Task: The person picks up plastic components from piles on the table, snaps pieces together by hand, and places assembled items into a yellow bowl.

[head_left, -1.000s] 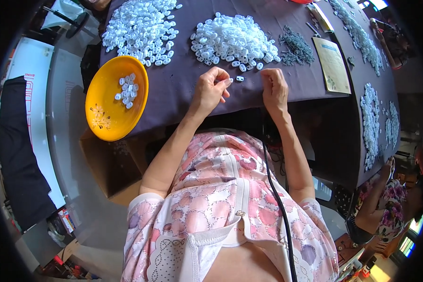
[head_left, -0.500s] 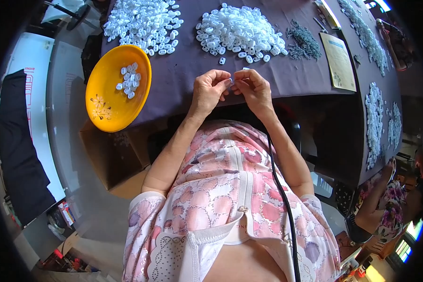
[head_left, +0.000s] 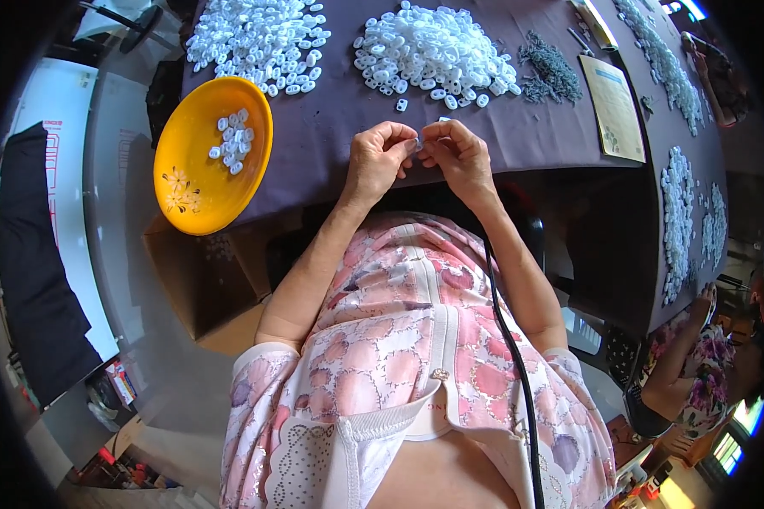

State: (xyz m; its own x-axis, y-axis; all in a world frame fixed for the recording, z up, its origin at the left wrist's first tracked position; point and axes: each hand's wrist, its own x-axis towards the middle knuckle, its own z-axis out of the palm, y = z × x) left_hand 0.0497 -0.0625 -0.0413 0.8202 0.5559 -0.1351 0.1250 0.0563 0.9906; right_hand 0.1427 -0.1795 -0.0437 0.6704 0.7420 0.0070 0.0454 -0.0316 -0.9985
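My left hand and my right hand meet fingertip to fingertip just above the near edge of the cloth. Both are closed in a pinch on a small whitish plastic piece, mostly hidden by the fingers. Beyond them lies a heap of small white oval plastic pieces with dark holes, a few strayed toward my hands. A second heap of such pieces lies to its left. Right of the middle heap sits a pile of tiny grey-green parts.
A yellow oval dish holding several white pieces overhangs the table's left edge. A tan booklet lies at the right. On the adjoining table are more small pieces, with another person's arm beside it. An open cardboard box stands below.
My hands stay nearly in place, fingertips still together, with only slight finger movement. The table's contents appear shifted up by a hair.
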